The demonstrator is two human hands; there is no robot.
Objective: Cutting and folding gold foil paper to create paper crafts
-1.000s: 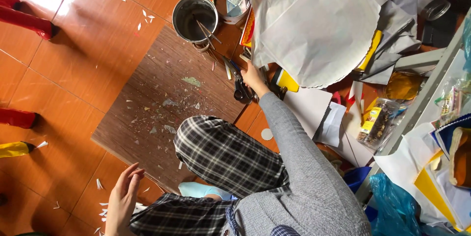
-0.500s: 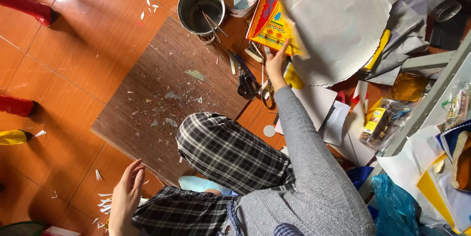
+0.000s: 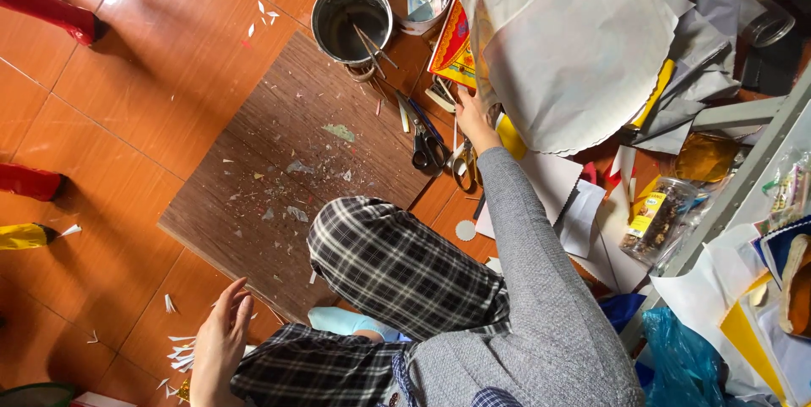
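White paper sheet (image 3: 583,60) | right hand (image 3: 473,115) grasps its edge | left hand (image 3: 221,344) released (on floor)

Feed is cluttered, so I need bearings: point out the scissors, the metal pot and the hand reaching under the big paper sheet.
scissors (image 3: 429,150), head view, on the dark handles.
metal pot (image 3: 319,14), head view, on its left rim.
right hand (image 3: 473,115), head view, on the back of the hand.

I'm looking at a home craft corner on a tiled floor (image 3: 127,103): a wooden board (image 3: 287,170), scissors (image 3: 422,149), a metal pot (image 3: 351,10), paper sheets (image 3: 574,60) heaped upper right.
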